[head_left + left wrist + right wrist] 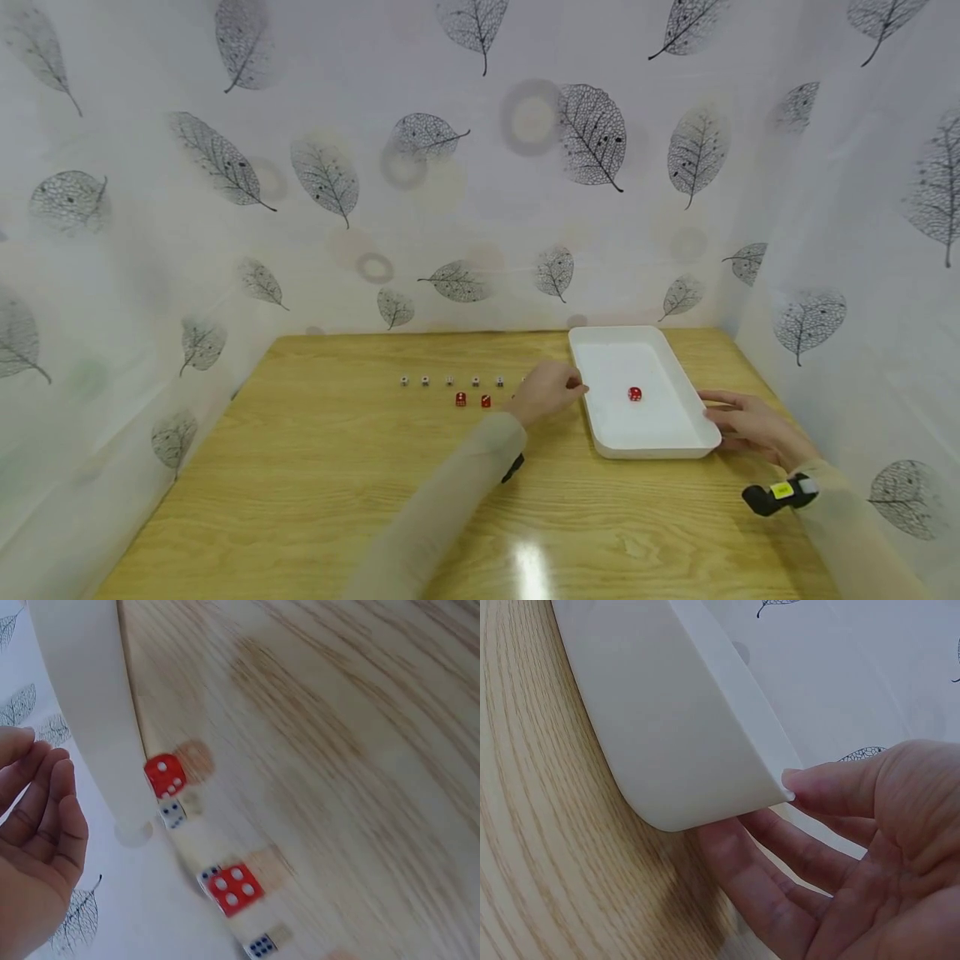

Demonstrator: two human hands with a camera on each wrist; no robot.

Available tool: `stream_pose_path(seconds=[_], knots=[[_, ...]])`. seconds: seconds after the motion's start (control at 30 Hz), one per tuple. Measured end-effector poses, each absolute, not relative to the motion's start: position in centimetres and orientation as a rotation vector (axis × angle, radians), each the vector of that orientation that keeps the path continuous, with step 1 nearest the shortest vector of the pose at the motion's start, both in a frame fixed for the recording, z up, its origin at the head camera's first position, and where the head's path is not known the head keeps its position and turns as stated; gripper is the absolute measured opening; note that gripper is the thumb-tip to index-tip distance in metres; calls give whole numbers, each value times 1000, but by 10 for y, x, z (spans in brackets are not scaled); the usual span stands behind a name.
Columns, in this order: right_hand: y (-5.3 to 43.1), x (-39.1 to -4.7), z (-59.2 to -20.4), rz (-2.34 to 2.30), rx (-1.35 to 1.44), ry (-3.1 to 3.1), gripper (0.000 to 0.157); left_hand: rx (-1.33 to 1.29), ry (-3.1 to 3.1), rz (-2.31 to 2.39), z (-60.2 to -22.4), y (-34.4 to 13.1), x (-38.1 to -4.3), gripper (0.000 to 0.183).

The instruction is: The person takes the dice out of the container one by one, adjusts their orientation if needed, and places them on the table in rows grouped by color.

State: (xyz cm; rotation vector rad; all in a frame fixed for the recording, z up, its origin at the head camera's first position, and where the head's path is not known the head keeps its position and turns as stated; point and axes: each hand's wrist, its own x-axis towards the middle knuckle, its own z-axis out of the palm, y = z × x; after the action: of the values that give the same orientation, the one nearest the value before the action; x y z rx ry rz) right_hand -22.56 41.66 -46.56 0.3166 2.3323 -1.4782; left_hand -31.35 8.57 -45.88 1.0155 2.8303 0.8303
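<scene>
A white rectangular tray (622, 440) stands on the right side of the table, with one red die (635, 394) inside it. My right hand (757, 429) holds the tray's right rim near the front corner; in the right wrist view, the thumb (832, 786) lies on the rim and the fingers reach under the edge. Beside the left rim is my left hand (547, 390), fingers loosely bent and no object visible between them. Left of it are a row of several white dice (450, 381) and a row of red dice (461, 400), both partly hidden by that hand.
All of this rests on a wooden table (322, 467). Leaf-patterned white sheets (465, 208) hang behind it and along both sides, the right one close to my right hand. A black wrist strap device (780, 493) sits on my right forearm.
</scene>
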Motion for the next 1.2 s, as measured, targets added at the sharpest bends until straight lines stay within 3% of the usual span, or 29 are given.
stream_pose_path(seconds=[0.4, 0.83, 1.2], knots=[[416, -226, -464, -1477, 284, 2348, 68, 1148, 2881, 665, -456, 128, -303, 21], [420, -221, -468, -1459, 265, 2374, 65, 1253, 2849, 612, -461, 157, -292, 12], [419, -222, -469, -1471, 219, 2376, 66, 1071, 2888, 425, -472, 173, -291, 35]])
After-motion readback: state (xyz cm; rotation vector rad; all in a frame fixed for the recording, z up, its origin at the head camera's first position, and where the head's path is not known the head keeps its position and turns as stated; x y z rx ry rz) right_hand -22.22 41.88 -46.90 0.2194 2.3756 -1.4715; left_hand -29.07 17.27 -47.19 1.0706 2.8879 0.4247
